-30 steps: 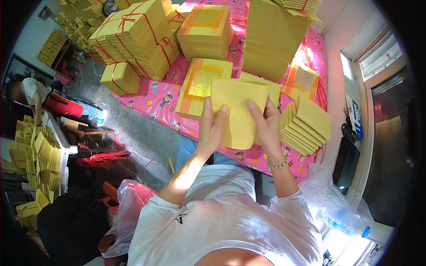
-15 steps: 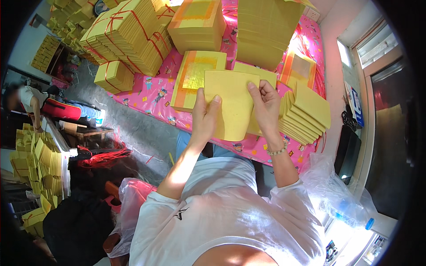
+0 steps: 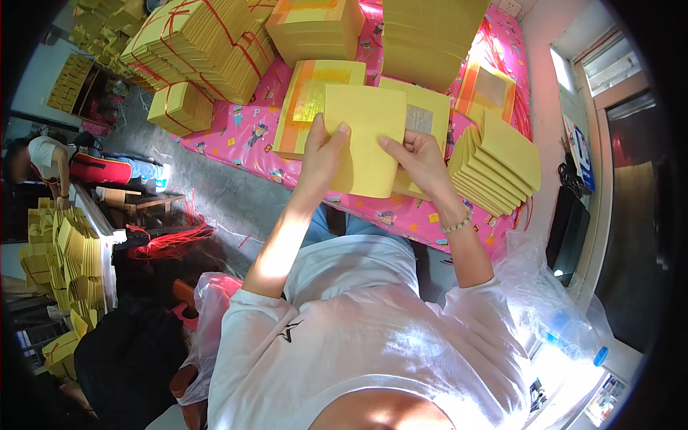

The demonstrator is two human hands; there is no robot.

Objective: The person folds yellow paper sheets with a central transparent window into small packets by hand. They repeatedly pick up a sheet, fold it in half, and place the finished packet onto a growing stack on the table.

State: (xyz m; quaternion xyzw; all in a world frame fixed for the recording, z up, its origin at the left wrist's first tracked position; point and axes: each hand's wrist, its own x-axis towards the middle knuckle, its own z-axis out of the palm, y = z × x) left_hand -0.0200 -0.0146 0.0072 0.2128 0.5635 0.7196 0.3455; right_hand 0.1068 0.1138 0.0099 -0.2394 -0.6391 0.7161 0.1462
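A yellow paper sheet, seemingly folded, is held up over the table between my two hands. My left hand pinches its left edge, thumb on the near face. Gripping the right edge is my right hand, thumb on the face and fingers curled behind. Behind the sheet, to the left, lies a stack of yellow paper with an orange band and gold foil square. Paper with a silver square is partly covered by the held sheet. Right of my right hand, folded yellow sheets lie overlapping in a fanned pile.
A pink patterned cloth covers the table. Tall yellow paper stacks and bundles tied with red string stand at the back. A plastic bag with a bottle is at lower right. Another person works at far left.
My right hand has moved from the sheet's upper right corner down along its right edge. The sheet's lower part looks wider and flatter. The view has shifted slightly.
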